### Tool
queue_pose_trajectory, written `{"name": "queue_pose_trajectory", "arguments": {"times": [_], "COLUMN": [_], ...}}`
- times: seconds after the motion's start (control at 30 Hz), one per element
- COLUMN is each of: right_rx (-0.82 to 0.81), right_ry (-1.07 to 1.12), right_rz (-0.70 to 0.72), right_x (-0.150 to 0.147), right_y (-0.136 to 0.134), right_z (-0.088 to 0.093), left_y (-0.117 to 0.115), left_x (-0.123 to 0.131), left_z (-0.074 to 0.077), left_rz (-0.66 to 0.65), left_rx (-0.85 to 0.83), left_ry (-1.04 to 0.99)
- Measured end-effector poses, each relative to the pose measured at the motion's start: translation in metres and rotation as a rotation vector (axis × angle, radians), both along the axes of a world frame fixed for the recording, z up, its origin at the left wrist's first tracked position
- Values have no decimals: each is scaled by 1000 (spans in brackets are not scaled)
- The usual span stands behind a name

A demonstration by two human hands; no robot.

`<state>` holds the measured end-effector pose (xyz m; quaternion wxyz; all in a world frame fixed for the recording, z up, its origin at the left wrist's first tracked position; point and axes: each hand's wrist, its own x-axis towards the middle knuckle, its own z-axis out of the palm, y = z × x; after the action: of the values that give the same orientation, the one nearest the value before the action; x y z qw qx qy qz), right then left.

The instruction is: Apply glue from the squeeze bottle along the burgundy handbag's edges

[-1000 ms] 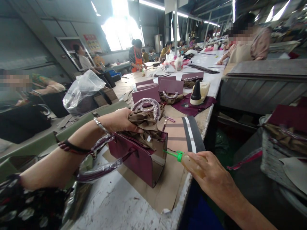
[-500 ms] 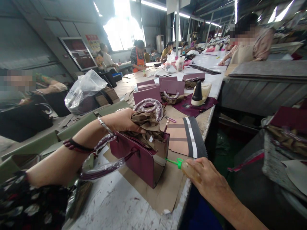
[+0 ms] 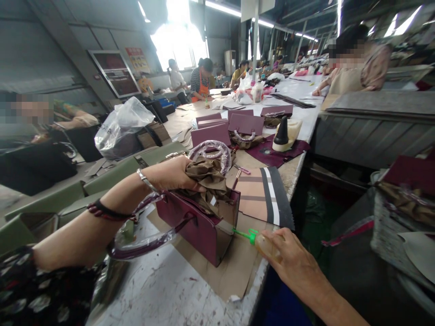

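A burgundy handbag (image 3: 190,228) stands on a brown sheet (image 3: 234,278) at the table's near edge, its handles wrapped in clear plastic. Brown lining fabric (image 3: 212,176) bulges from its open top. My left hand (image 3: 181,174) is closed on that lining, the thumb over it and the other fingers partly hidden. In my right hand (image 3: 287,249) is a squeeze bottle (image 3: 267,244) of amber liquid with a green nozzle. The nozzle tip is at the bag's side edge, near the pale side panel; whether it touches, I cannot tell.
A striped panel (image 3: 261,194) lies behind the bag. Beyond it are a cream container with a black cone (image 3: 282,135) and more burgundy bag parts (image 3: 210,136). Green pieces (image 3: 112,174) line the left. Co-workers sit or stand around; a cloth-draped bin (image 3: 390,226) is at right.
The nozzle tip has moved slightly down along the bag's side edge, with my right hand following. My left hand keeps its hold on the lining. The view has shifted a little.
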<state>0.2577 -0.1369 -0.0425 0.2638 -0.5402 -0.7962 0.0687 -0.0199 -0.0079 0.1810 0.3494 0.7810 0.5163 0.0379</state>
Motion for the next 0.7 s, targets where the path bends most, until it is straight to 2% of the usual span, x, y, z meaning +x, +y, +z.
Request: {"name": "queue_pose_trajectory", "arguments": {"times": [0.17,0.37,0.7], "right_rx": [-57,-43,-66], "right_ry": [50,5,11], "right_rz": [12,-18,-25], "right_x": [0,-9,3], "right_y": [-2,-4,-11], "right_z": [1,14,12], "left_y": [-25,-52,-64], "left_x": [-2,-2,-9], "left_z": [4,5,2], "left_rz": [8,57,68], "left_rx": [-14,-138,-145], "left_ry": [33,-16,-20]}}
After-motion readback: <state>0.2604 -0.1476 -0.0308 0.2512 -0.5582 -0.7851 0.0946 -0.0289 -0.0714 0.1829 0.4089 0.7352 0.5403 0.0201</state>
